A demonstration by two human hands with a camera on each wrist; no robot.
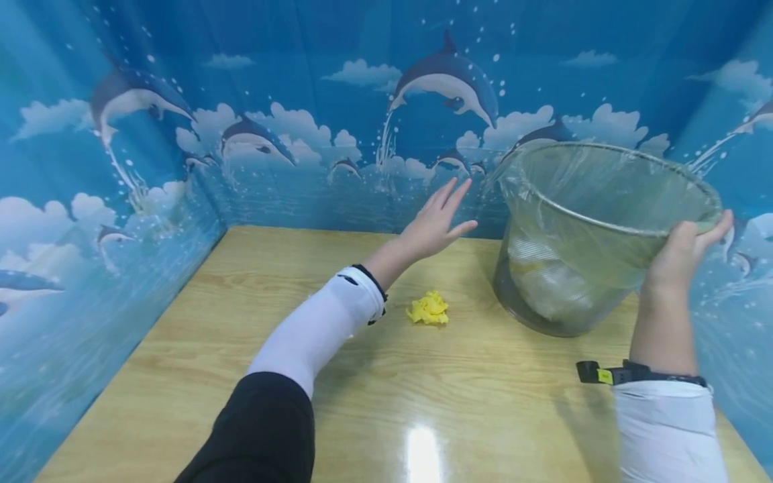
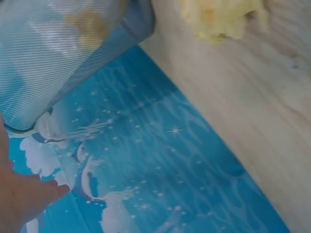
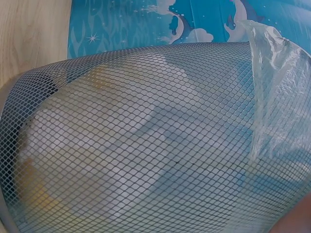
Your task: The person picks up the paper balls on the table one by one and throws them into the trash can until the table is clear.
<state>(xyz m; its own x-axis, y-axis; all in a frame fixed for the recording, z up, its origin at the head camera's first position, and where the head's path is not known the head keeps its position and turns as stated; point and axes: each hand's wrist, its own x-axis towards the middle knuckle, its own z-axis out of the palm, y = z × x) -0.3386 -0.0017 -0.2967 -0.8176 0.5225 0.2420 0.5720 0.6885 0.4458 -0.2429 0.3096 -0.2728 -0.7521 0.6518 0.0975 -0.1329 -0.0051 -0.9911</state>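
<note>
A wire-mesh wastebasket (image 1: 580, 282) with a thin clear liner bag (image 1: 543, 194) folded over its rim is at the back right, its base at the tabletop. Whitish and yellowish crumpled stuff (image 3: 131, 145) shows through the mesh. My right hand (image 1: 676, 258) grips the rim on the right side. To the left of the basket, my left hand (image 1: 431, 225) is held out with straight, spread fingers and nothing in it. A crumpled yellow paper ball (image 1: 429, 308) lies on the table, nearer to me than the left hand.
The wood-grain table (image 1: 241, 322) meets a blue curtain (image 1: 338, 87) printed with dolphins and clouds at the back and both sides. A black strap (image 1: 658, 376) with a small buckle end circles the right wrist.
</note>
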